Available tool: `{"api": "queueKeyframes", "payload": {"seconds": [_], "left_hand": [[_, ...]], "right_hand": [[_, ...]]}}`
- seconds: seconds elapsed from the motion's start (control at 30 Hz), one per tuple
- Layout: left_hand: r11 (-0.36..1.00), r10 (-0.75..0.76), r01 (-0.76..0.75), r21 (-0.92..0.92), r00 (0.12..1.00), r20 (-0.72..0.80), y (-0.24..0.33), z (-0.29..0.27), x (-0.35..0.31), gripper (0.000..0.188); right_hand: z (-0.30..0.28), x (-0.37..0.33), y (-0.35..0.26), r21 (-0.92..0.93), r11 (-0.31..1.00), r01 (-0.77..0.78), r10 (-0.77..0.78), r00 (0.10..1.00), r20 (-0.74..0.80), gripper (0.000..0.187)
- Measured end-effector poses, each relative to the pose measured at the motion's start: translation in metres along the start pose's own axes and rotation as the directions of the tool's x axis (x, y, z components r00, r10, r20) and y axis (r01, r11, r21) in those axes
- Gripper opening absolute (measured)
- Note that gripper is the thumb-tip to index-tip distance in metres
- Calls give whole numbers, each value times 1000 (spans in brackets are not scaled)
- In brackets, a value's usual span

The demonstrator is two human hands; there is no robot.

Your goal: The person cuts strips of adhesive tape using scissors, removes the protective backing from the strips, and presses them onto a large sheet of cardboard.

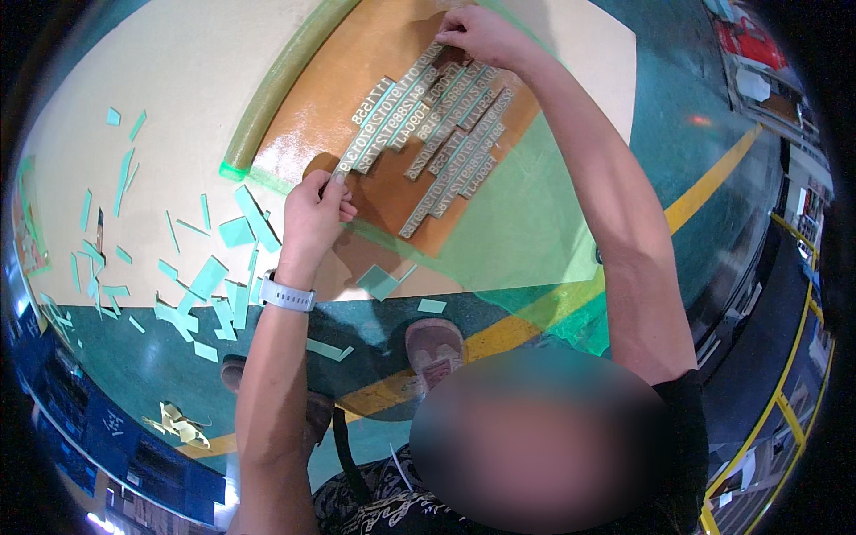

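Observation:
Between my two hands runs a long narrow strip with raised characters point(367, 140), lying slantwise over a brown-orange sheet point(299, 120). My left hand point(314, 214) is closed with thumb and fingers pinching its near end. At the far end, the fingertips of my right hand point(489, 37) are pressed together on the strip. Several similar grey strips with raised characters point(455, 174) lie side by side in slanted rows on the sheet, just right of the held one. Shadows from both hands darken the sheet around the ends.
A rolled green film point(283, 85) edges the sheet on its left. Translucent green film point(526, 223) spreads to the right and hangs over the edge of the pale board point(169, 80). Many pale-green offcuts point(207, 278) litter the left side. A yellow line point(713, 178) crosses the floor.

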State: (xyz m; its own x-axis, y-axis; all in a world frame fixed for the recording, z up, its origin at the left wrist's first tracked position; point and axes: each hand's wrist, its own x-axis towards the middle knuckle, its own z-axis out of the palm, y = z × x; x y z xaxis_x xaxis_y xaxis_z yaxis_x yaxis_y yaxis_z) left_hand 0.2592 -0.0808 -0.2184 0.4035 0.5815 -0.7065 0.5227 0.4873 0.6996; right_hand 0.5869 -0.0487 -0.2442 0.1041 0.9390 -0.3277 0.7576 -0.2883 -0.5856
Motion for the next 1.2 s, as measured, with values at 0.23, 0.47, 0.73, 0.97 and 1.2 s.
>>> {"api": "queueKeyframes", "payload": {"seconds": [0.23,0.47,0.73,0.97,1.2], "left_hand": [[999,-4,4,-38,1000,16,-4,-2,1,20],[999,-8,9,-43,1000,17,-2,1,2,20],[997,-10,15,77,998,-55,2,3,3,20],[838,144,-37,544,977,-156,6,9,5,25],[622,261,-35,782,951,-165,26,18,-8,27]], "right_hand": [[-1,0,-8,25,997,-68,66,997,46,23],[4,2,4,-79,996,39,-43,998,-45,23],[5,4,-2,-85,996,-13,11,1000,-21,23],[7,1,-6,-143,990,-13,4,998,-66,23],[-4,-8,-25,-127,990,-59,51,997,-65,20]]}}
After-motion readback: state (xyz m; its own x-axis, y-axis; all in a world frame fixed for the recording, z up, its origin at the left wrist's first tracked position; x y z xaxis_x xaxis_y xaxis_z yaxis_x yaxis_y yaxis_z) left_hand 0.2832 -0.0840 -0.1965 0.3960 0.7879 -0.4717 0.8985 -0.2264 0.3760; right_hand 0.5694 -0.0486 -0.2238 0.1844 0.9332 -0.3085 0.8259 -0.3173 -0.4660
